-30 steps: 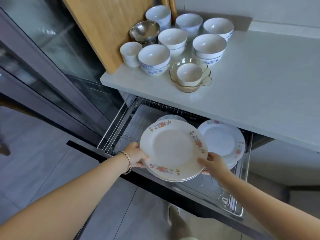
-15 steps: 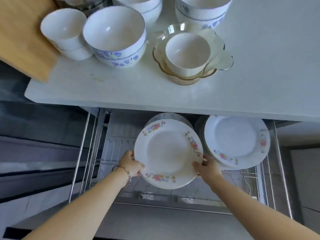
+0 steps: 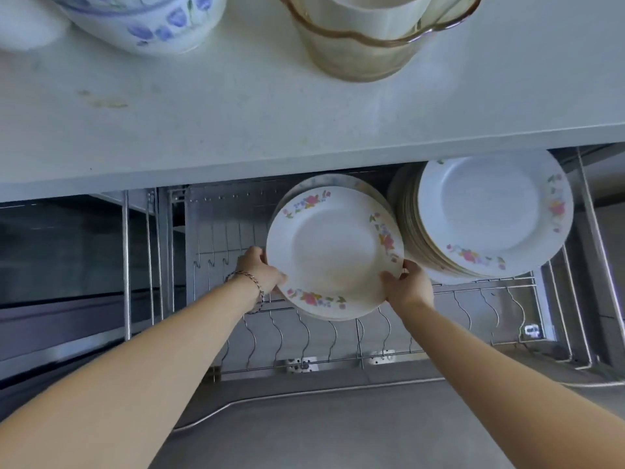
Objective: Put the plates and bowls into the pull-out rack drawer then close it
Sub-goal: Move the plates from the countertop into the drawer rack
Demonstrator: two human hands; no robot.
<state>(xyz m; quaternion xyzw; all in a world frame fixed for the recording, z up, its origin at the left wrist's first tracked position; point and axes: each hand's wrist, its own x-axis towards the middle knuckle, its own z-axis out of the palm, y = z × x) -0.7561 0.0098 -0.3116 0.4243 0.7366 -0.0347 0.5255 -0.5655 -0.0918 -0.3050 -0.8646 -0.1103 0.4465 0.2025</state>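
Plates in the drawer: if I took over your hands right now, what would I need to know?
Left hand grips the held plate stack at its left rim; right hand grips its right rim.
The stack is over the open wire rack drawer, not yet let go.
Done: a second plate stack sits in the rack at the right.
Left: set this stack in, move the blue-flowered bowl and amber glass bowl off the countertop, close the drawer.

A white countertop [image 3: 304,123] is stretching across the far part of the scene, with its front edge overhanging. A faint yellowish stain [image 3: 105,103] is showing on its left part. A dark cabinet front [image 3: 61,252] is sitting below at left. A flat grey surface [image 3: 338,434] is filling the near edge.
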